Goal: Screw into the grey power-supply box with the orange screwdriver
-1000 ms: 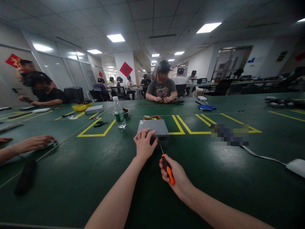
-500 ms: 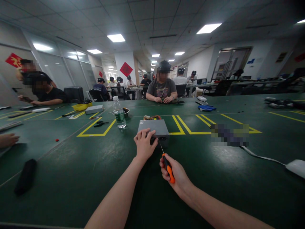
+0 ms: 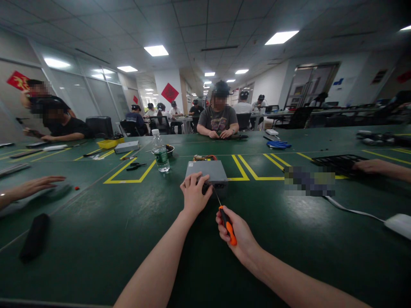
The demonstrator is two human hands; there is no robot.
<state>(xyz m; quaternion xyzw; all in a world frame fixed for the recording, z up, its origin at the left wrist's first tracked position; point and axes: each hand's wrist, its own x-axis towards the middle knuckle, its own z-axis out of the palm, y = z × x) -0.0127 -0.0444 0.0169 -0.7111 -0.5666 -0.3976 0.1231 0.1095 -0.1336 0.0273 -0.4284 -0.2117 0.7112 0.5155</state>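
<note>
Tabletop [image 3: 272,222] gleaming green under ceiling lights [image 3: 281,37], grey box [image 3: 207,167] dead ahead! Left hand [image 3: 195,192] spread loosely over its near edge, right hand [image 3: 239,229] wrapped round an orange-and-black screwdriver [image 3: 230,231] angled at its front; a person [image 3: 220,119] sits opposite.

That left hand [image 3: 195,192] and right hand [image 3: 236,229] are both bare; behind them, slim left forearm [image 3: 163,252] and right forearm [image 3: 285,276] are bare too.
</note>
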